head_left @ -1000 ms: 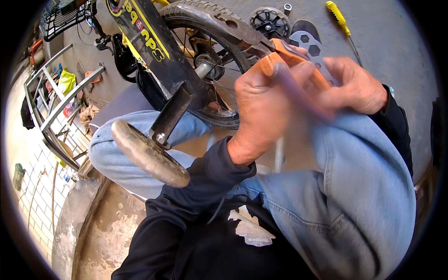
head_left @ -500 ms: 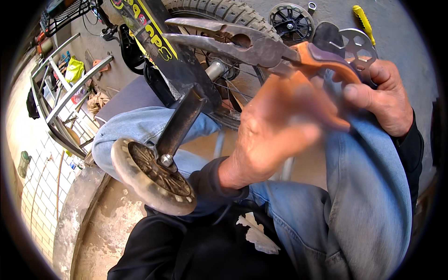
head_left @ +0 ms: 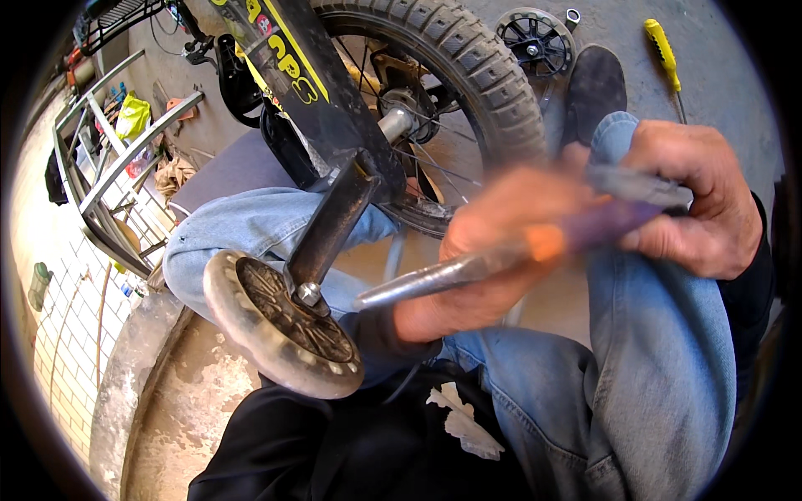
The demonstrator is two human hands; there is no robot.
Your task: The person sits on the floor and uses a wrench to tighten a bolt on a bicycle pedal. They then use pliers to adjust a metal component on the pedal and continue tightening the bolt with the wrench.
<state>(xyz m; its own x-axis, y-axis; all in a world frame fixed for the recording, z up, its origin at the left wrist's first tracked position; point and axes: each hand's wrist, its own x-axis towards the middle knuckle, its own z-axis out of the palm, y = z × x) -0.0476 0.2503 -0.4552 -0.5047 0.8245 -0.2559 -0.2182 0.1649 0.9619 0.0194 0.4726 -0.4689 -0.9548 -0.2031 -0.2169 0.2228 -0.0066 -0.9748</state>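
Observation:
My left hand [head_left: 501,242], smeared by motion, is closed around pliers [head_left: 434,275] with orange and purple handles. Their jaws point left toward a small training wheel [head_left: 288,326], and the handle ends reach close to my right thumb. In my right hand [head_left: 697,196], closed too, is a flat grey metal spanner [head_left: 647,185] seen nearly edge-on; its holes are hidden now. A dark metal bracket [head_left: 330,221] joins the training wheel to a small bicycle with a black frame [head_left: 351,125] and knobbly tyre [head_left: 493,79]. A nut and bolt end [head_left: 309,292] show at the wheel's hub.
On the grey floor beyond lie another small wheel [head_left: 535,43], a ring-ended wrench [head_left: 572,17] and a yellow-handled screwdriver [head_left: 662,54]. A metal frame [head_left: 142,142] stands at the left, near bags and cloth. A torn white scrap [head_left: 468,426] rests on my lap.
The pliers have come down and turned, with jaws now lower and edge-on. The spanner has tilted from face-on to edge-on in my right hand. The bicycle tyre is less covered.

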